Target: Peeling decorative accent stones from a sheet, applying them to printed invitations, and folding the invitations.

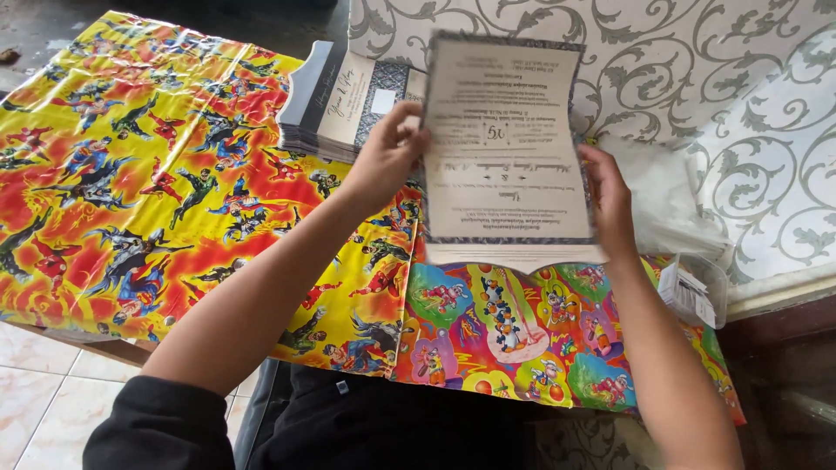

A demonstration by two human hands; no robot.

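I hold an unfolded printed card (503, 139), cream with a dark patterned border, up in front of me. My left hand (386, 157) grips its left edge and my right hand (608, 198) grips its right edge. The card's lower panel hangs just above a low table covered in bright cartoon-print wrap (131, 174). Behind my left hand lies a stack of folded cards (344, 100) of the same kind.
A cushion with a grey scroll pattern (723, 78) lies behind the table. Clear plastic sleeves (662, 196) rest to the right of the card, with a small clear box of paper slips (692, 292) at the table's right edge. Tiled floor (35, 392) shows lower left.
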